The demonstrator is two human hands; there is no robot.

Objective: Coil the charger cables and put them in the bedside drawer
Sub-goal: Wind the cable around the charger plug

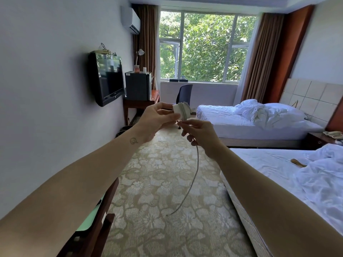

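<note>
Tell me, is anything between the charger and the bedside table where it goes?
Yes: the near bed lies between the charger in the left hand and the bedside table. The carpet ahead shows nothing else in the way.

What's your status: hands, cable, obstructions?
Left hand grips the charger plug, cable partly wound round it. Right hand pinches the loose tail, hanging toward the carpet. Nothing in the way.

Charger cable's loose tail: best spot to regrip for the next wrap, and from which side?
I'd pinch the cable just below the right hand, coming side-on from the right. It hangs free and nearly straight there; lower down it curves off toward its loose end. The left hand is occupied gripping the charger block and its wraps.
</note>
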